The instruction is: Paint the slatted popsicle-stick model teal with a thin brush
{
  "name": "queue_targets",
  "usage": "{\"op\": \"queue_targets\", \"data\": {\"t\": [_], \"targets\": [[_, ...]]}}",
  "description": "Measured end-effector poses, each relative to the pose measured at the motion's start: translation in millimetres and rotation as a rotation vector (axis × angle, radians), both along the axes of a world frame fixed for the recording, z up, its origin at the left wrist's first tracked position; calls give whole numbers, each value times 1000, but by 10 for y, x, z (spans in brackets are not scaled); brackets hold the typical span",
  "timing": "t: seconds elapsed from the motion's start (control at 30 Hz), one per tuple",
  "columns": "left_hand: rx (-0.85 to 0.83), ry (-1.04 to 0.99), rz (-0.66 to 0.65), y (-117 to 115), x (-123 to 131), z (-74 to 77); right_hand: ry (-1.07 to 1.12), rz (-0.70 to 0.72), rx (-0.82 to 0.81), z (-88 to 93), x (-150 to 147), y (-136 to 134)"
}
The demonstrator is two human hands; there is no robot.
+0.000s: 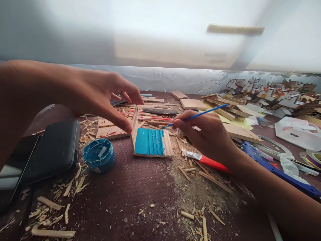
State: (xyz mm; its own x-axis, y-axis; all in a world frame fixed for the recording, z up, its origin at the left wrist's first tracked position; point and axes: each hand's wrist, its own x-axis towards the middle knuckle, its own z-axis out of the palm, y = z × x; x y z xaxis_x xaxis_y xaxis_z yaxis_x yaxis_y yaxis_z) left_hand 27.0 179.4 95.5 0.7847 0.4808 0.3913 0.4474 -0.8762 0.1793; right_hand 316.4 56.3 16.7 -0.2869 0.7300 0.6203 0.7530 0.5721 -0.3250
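Note:
A small L-shaped wooden piece [168, 144] lies in front of me, one grooved panel flat and the other standing up at its left. Wet turquoise paint covers most of the flat panel, leaving a bare strip on the right. My left hand [107, 95] grips the upright panel between thumb and fingertips. In my right hand [200, 129] is a thin blue paintbrush [200, 113], pinched near its lower end, its tip at the painted panel's far right corner. An open jar of blue paint [99, 157] stands left of the wooden piece.
A black case [54, 152] lies at left. A red-handled utility knife [213, 163] sits under my right forearm, near a blue tool [273, 169]. Wood boards [193, 103] and paper cut-outs [271, 93] lie behind to the right. Wood shavings [50, 202] litter the tabletop.

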Motion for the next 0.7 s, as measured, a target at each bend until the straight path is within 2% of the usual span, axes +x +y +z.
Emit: {"op": "queue_targets", "data": {"t": [0.03,0.1,0.33,0.5,0.7], "targets": [[-47,127,-44,-1,-1,7,-8,-4,8,0,3,3],[-89,200,-70,3,-4,21,-56,23,-5,0,10,14],[-144,186,-37,53,-12,12,-205,172,-63,-8,41,41],[-101,201,-71,53,-23,22,-243,174,-75,20,36,24],[-163,238,-46,34,-1,57,-233,215,-36,42,10,11]]}}
